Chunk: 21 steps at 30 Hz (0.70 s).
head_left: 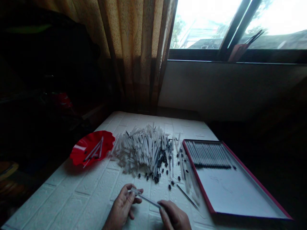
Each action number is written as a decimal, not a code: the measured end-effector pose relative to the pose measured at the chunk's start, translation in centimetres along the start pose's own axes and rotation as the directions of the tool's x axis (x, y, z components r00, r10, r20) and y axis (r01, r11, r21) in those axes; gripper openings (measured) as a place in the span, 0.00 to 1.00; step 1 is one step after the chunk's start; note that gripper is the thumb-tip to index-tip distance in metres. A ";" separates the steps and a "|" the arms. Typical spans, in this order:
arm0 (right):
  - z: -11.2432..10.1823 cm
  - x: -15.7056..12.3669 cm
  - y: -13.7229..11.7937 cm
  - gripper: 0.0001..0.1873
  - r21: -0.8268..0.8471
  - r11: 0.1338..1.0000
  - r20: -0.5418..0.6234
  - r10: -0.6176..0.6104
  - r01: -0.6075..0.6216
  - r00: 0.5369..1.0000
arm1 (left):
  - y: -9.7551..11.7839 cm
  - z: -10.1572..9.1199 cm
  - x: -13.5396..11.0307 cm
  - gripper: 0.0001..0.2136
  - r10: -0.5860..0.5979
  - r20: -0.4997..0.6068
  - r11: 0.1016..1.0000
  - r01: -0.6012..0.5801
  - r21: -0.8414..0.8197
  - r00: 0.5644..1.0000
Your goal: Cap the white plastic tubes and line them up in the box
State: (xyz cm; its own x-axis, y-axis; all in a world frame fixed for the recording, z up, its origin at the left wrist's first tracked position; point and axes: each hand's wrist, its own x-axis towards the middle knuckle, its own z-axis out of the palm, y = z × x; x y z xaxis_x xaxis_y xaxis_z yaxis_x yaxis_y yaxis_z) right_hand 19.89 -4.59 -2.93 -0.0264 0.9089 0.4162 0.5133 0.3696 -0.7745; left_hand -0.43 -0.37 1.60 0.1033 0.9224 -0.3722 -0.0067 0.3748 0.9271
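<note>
My left hand (123,204) pinches one end of a clear pen barrel (145,198) low at the table's front. My right hand (174,216) grips the barrel's other end, fingers closed. Just beyond them lies a big heap of white pen barrels (141,148) mixed with black refills and small black caps (168,174). A thin black refill (187,197) lies loose to the right of my hands.
A red wavy-edged dish (82,156) with a few pens stands at the left. A red-rimmed flat tray (240,191) with a row of finished pens (208,155) lies at the right. The white brick-patterned table (79,198) sits under a curtain and window.
</note>
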 end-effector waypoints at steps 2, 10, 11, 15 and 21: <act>-0.9 0.6 0.0 0.13 0.007 1.000 0.067 -0.029 0.029 0.997 | -0.2 0.1 0.1 0.28 -0.011 0.034 0.999 0.010 0.047 0.999; -3.7 1.9 0.5 0.11 -0.029 0.995 0.226 -0.083 0.091 0.971 | 0.3 -0.5 0.4 0.17 -0.043 0.204 0.902 -0.050 0.429 0.978; -3.7 1.9 0.7 0.11 -0.035 0.995 0.239 -0.080 0.091 0.968 | 0.9 -0.6 0.4 0.16 -0.046 0.248 0.886 -0.075 0.458 0.968; -4.3 2.1 1.0 0.13 -0.120 0.984 0.404 -0.071 0.130 0.912 | 2.5 -0.6 0.5 0.15 -0.204 0.378 0.865 -0.014 0.502 0.903; -5.1 3.3 0.6 0.10 -0.303 0.934 0.592 0.029 0.188 0.805 | 2.0 -0.5 0.9 0.11 -0.261 0.391 0.889 0.062 0.454 0.883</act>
State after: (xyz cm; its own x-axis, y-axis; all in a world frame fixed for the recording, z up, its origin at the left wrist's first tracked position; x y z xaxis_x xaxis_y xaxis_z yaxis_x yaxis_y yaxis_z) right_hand 24.47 -2.32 0.41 -0.5140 0.8573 0.0304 0.7343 0.4580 -0.5011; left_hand -0.88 1.22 3.09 0.4814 0.6798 -0.5532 0.4519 0.3483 0.8212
